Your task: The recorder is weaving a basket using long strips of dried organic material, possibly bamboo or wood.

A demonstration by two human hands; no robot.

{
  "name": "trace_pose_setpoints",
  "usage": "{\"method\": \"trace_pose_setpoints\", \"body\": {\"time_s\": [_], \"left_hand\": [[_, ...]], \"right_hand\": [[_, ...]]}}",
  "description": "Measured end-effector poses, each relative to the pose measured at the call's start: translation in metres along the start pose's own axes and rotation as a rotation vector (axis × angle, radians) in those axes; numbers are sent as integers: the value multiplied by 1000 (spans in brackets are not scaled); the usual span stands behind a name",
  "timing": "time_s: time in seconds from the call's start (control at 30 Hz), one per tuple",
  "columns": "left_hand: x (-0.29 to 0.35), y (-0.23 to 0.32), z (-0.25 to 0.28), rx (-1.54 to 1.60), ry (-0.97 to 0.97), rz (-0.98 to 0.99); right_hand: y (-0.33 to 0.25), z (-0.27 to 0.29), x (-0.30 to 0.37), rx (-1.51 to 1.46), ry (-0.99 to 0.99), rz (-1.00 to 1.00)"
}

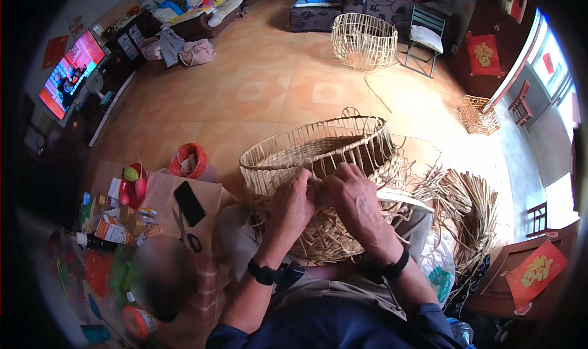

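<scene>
A large oval basket [288, 135] of pale dried stalks, with an openwork wire-like upper wall and a woven base, rests tilted across my lap. My left hand [296, 203] is at its near rim, fingers curled and closed. Just beside it, my right hand [355, 196] has its fingers pinched together at the same rim. Whatever thin piece the fingertips grip is hidden by the hands. Loose strand ends stick out from the basket's right side and underside. A bundle of dried stalks [481, 211] lies to the right of my knee.
At my left, a low table [214, 217] bears scissors [179, 223], a phone [190, 203] and several small packages. A red-lined bin [188, 161] stands behind it. Farther off are a frame-like basket [365, 41], a folding chair [425, 38] and a smaller basket [480, 114].
</scene>
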State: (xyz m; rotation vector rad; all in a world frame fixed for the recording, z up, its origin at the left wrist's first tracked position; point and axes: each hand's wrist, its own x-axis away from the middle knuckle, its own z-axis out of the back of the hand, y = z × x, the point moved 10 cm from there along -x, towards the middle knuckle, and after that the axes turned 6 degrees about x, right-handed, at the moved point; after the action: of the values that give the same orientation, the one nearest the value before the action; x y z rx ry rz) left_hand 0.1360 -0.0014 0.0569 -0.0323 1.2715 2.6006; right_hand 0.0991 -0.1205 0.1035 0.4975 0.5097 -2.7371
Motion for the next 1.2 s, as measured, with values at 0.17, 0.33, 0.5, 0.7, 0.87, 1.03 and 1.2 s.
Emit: {"method": "trace_pose_setpoints", "body": {"time_s": [0.17, 0.33, 0.5, 0.7, 0.87, 1.03, 1.2], "left_hand": [[2, 9, 7, 81, 44, -146], [5, 6, 8, 276, 54, -148], [11, 6, 7, 184, 39, -191], [10, 7, 7, 90, 15, -183], [11, 4, 0, 110, -100, -226], [11, 6, -3, 61, -197, -202], [4, 10, 1, 263, -109, -90]], "right_hand": [[0, 1, -1, -74, 92, 45], [10, 15, 5, -58, 70, 74], [15, 29, 10, -110, 15, 114], [22, 43, 19, -103, 22, 133], [30, 39, 33, -69, 10, 146], [25, 43, 40, 41, 177, 40], [6, 14, 45, 157, 63, 78]]}}
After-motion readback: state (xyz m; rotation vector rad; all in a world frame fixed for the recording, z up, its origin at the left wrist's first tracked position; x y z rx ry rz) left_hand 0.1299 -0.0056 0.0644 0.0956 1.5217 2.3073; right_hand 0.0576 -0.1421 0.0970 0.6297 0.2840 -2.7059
